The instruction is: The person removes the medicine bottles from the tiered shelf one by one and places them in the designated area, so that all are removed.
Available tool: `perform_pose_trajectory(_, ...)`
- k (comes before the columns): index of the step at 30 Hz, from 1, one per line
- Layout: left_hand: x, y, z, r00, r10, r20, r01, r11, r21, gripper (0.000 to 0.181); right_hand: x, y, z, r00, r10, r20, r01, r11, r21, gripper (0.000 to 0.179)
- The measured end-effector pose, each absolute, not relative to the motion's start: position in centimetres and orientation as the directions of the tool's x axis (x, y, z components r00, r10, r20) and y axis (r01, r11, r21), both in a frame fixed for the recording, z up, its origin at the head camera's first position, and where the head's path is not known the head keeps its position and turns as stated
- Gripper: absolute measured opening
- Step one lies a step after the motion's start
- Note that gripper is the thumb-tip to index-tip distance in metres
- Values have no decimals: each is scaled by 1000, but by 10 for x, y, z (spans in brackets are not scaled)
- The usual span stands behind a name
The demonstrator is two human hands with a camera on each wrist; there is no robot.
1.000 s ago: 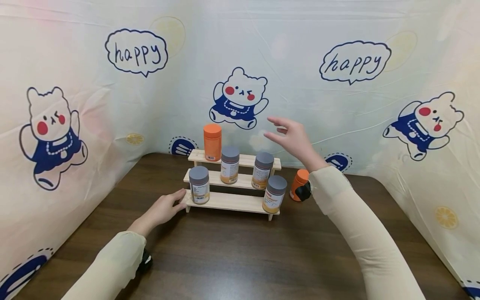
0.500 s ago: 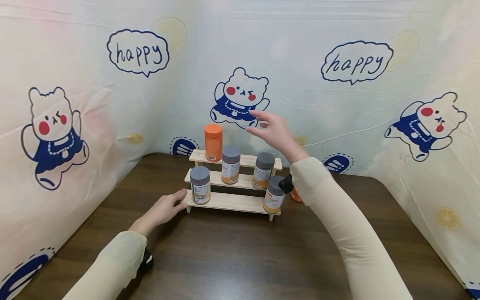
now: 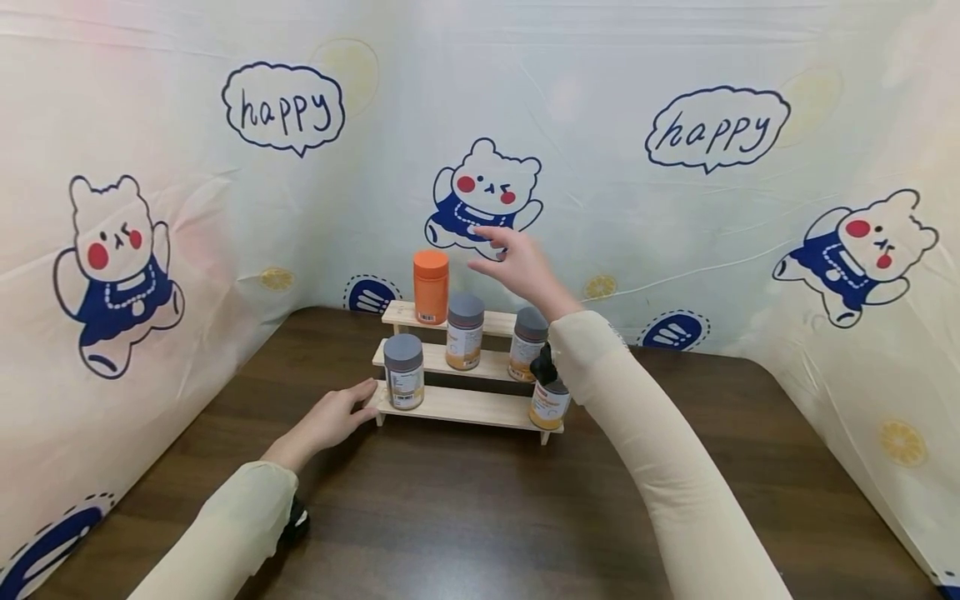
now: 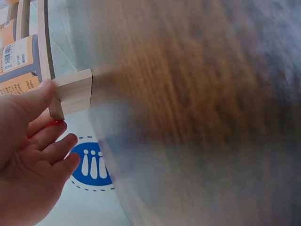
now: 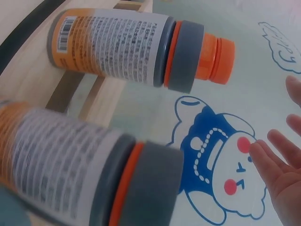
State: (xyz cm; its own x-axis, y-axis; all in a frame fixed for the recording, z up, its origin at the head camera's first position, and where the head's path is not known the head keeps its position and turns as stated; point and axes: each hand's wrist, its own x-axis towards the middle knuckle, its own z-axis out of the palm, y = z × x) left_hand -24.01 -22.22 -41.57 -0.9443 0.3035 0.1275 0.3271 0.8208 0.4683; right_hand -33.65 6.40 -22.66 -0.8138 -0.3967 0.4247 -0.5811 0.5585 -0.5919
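A three-step wooden display rack (image 3: 468, 406) stands on the table. At the left end of its lowest step, my left hand (image 3: 326, 425) pinches the board's edge between thumb and finger, as the left wrist view shows. My right hand (image 3: 521, 268) hovers above the top step, fingers apart and holding nothing, just right of the orange bottle (image 3: 431, 287). Grey-capped supplement bottles (image 3: 465, 333) stand upright on the lower two steps, two on each. From the right wrist, two grey-capped bottles (image 5: 117, 44) appear close, with the orange bottle's cap (image 5: 225, 61) behind.
Dark wooden tabletop (image 3: 465, 517) spreads in front of the rack. A printed cloth (image 3: 600, 67) with cartoon bears encloses the back and sides. My right forearm (image 3: 637, 417) crosses over the rack's right end and partly covers two bottles there.
My right hand has moved left, toward the orange bottle on the top step. Its arm now hides another orange bottle that stood right of the rack. My left hand has stayed put.
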Motion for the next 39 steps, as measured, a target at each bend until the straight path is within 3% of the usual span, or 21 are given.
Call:
perform_pose_trajectory(21,-240,-220,-415,-946,303,119,322,818,477,51,-340,13,-245,-845,-411,342,-530,569,-628,52)
perform_pose_trajectory(39,-241,-221,-414,-948,300,109,315,820,478,52,-349,0,-262,-872,-363,328,-487,589,-644,50)
